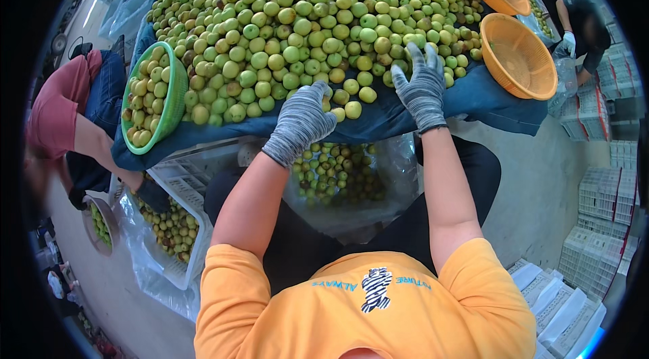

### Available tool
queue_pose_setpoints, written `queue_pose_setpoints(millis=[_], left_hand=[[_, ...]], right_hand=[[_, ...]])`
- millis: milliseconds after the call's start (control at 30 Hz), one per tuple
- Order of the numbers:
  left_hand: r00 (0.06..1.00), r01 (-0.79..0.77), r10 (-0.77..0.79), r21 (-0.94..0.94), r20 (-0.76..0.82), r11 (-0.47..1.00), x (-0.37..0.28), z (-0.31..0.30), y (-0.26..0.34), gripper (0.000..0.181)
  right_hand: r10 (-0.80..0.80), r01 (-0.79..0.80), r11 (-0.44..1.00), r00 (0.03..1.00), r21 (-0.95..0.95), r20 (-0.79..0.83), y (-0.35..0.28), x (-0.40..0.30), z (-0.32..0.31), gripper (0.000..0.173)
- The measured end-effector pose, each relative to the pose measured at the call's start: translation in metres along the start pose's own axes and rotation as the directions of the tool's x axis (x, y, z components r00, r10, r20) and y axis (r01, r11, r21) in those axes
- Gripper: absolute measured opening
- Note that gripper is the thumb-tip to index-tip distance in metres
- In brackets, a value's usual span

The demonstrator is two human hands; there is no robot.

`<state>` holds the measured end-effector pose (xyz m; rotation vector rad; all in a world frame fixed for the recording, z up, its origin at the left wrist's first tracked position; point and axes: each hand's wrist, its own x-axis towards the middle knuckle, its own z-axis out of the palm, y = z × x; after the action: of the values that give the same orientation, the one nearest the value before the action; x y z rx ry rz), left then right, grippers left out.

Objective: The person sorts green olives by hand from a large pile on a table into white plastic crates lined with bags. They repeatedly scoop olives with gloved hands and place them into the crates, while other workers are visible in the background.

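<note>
A big heap of small green round fruit (304,24), some with brown patches, covers a table draped in dark blue cloth (385,120). My left hand (303,123), in a grey striped knit glove, is at the heap's front edge, its fingers curled against a few fruits; whether it grips one I cannot tell. Several loose fruits lie just right of it. My right hand (422,86), gloved alike, rests with spread fingers at the heap's edge, its fingertips among the fruit. Below the cloth's edge, between my knees, a plastic-lined container (400,176) holds more such fruit.
A green basket (177,100) of fruit stands left, two orange baskets (545,72) right. Lower left, a co-worker's gloved hand (153,195) reaches into a white crate (197,207) of fruit. Another person (578,24) works far right, near stacked white crates (601,196).
</note>
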<state>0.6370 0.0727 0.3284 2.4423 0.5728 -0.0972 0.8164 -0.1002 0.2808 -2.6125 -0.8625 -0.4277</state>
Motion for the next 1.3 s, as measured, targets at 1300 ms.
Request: queue_pose_setpoints(millis=[1300], left_hand=[[0.928, -0.249, 0.328, -0.359, 0.178, 0.899, 0.012, 0.049, -0.008, 0.102]], right_hand=[[-0.150, -0.679, -0.590, 0.624, 0.436, 0.767, -0.050, -0.071, 0.000, 0.066]])
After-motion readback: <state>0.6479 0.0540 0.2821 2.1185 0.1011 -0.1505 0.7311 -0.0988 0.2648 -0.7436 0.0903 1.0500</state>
